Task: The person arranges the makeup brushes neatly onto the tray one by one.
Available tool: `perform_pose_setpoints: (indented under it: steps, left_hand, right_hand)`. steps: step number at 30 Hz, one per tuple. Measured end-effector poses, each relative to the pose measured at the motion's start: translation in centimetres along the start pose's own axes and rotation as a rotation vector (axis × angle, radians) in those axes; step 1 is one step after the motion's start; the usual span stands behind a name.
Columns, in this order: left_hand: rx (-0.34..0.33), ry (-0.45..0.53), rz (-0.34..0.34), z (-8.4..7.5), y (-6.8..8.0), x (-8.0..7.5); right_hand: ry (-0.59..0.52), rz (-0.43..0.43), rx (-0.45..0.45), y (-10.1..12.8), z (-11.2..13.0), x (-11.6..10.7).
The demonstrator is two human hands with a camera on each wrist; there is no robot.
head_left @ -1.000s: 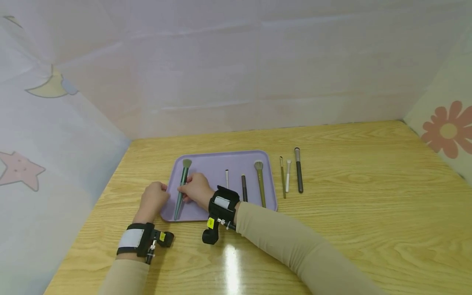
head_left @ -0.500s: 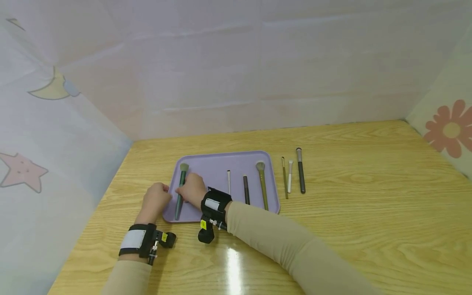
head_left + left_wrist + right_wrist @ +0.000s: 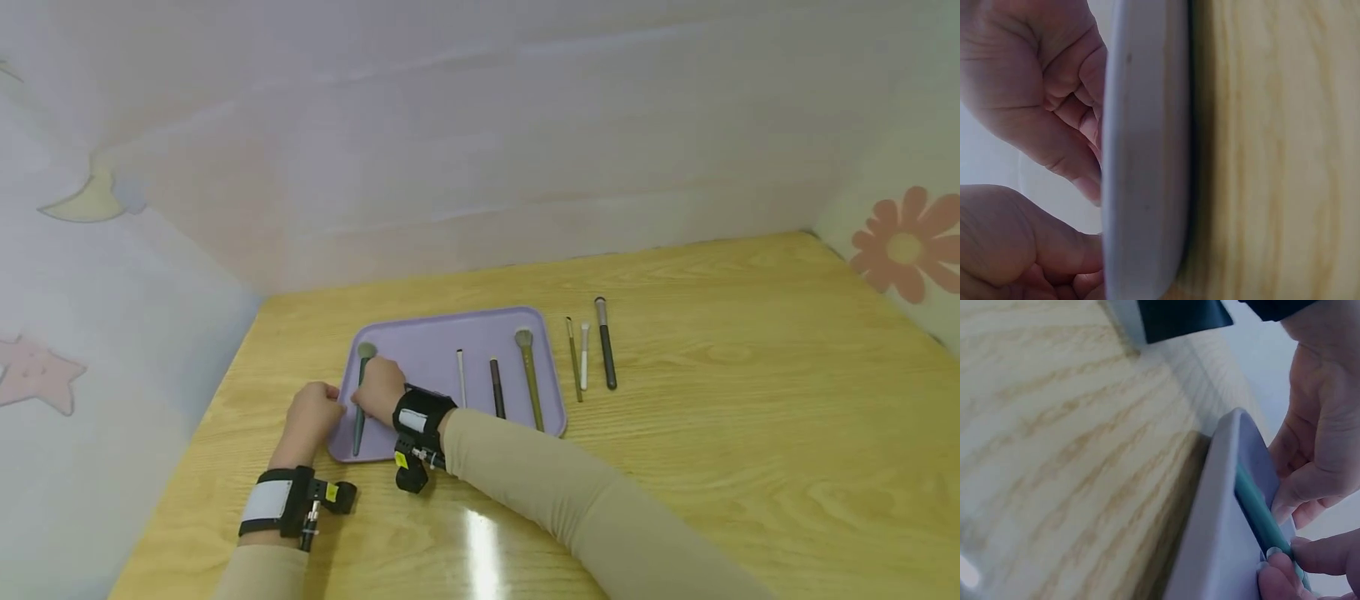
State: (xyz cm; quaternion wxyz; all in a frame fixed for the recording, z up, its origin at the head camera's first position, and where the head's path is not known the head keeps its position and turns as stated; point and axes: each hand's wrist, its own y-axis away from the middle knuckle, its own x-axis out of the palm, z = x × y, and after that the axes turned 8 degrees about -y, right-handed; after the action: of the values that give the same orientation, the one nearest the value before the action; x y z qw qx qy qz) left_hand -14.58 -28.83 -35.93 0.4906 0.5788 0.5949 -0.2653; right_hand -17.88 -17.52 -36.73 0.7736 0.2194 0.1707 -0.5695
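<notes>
I am looking down at a wooden table with a lilac tray lying flat on it; the tray is my landmark. My right hand is resting over the tray's left part, its fingers curling round the handle of a teal brush and pinching it. In the right wrist view the fingertips are pressing on the teal handle, which is lying just inside the tray's left rim. The brush is lying lengthwise along that rim, its grey bristle head pointing to the tray's far edge.

My left hand is sitting at the tray's left edge, fingers curled. In the left wrist view its fingers are lying against the outer rim, but I cannot tell whether they are gripping it.

Further right inside the tray are lying a thin white brush, a dark brush and an olive brush, side by side and apart. On the table just right of the tray are lying a slim olive brush, a short white brush and a black brush, all pointing the same way.
</notes>
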Motion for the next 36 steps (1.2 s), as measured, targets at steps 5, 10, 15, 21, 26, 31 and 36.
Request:
perform_pose_setpoints:
  steps: [5, 10, 15, 21, 26, 31, 36]
  left_hand:
    - [0.000, -0.001, -0.006, 0.2, 0.1, 0.1]
    - [-0.016, 0.009, -0.006, 0.5, 0.1, 0.0]
    - [-0.006, -0.006, -0.027, 0.7, 0.0, -0.2]
    - [-0.030, 0.014, -0.012, 0.7, -0.2, -0.2]
    - [-0.031, 0.021, -0.006, 0.6, -0.4, -0.2]
    - [-0.043, 0.021, 0.003, 0.6, -0.3, -0.3]
    - [-0.047, 0.019, 0.009, 0.6, -0.2, -0.2]
  right_hand:
    - [-0.092, 0.008, 0.028, 0.1, -0.2, 0.1]
    - [-0.219, 0.026, 0.074, 0.1, -0.7, -0.3]
    - [-0.371, 0.047, 0.039, 0.4, -1.2, -1.8]
    - [-0.516, 0.084, 0.026, 1.0, -2.0, -4.4]
    - [-0.580, 0.103, 0.016, 1.6, -2.8, -7.3]
    - [-0.596, 0.122, -0.016, 2.1, -3.1, -9.5]
    - [-0.573, 0.129, -0.037, 2.5, -3.4, -10.6]
